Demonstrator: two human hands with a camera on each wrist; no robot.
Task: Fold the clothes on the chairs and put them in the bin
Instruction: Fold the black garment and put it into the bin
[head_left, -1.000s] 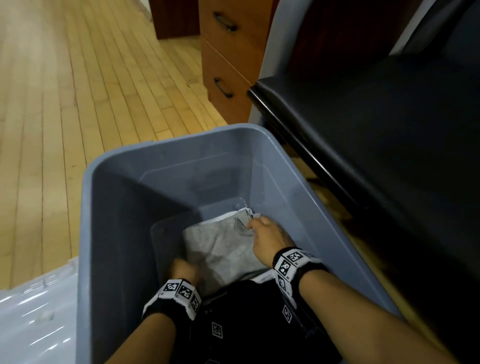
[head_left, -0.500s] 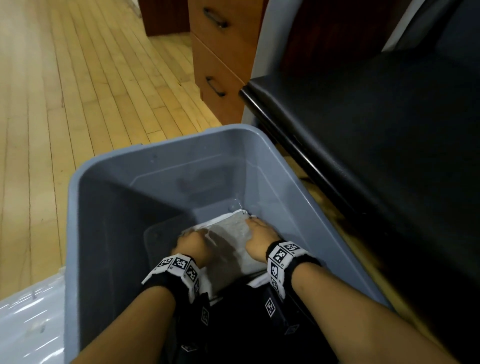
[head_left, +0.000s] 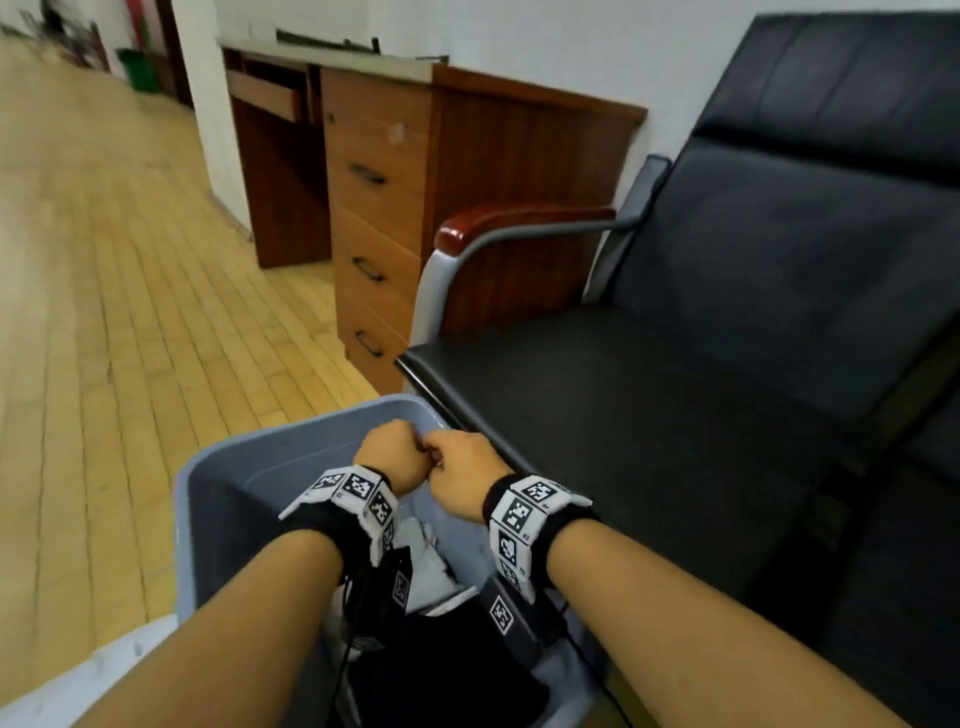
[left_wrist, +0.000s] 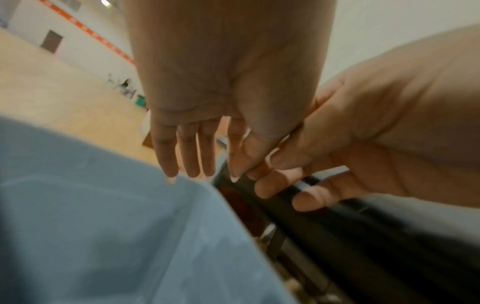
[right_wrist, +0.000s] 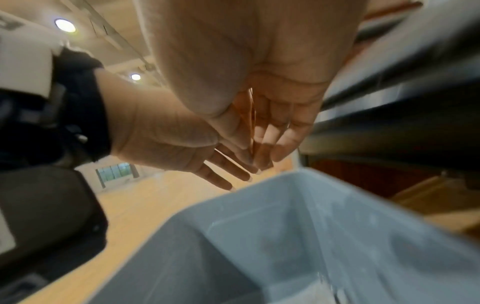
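Observation:
The grey-blue bin (head_left: 218, 499) stands on the floor in front of the black chair seat (head_left: 675, 415). Folded pale clothes (head_left: 431, 566) lie inside it, mostly hidden behind my wrist cameras. Both hands hover together over the bin's far rim and hold nothing. In the left wrist view my left hand (left_wrist: 197, 160) has its fingers straight and pointing down. My right hand (left_wrist: 298, 174) has loosely bent fingers that touch the left thumb. From the head view the left hand (head_left: 389, 452) and right hand (head_left: 457, 467) meet knuckle to knuckle. No garment shows on the chair seat.
A wooden drawer unit (head_left: 374, 218) stands against the wall behind the bin, next to the chair's red-capped armrest (head_left: 519, 218). A white lid (head_left: 104, 670) lies at the lower left. Wooden floor (head_left: 104, 312) stretches to the left.
Both hands have come up out of the bin, leaving the folded grey garment inside, and now meet above the far rim. The view has tilted up toward the chair and drawers.

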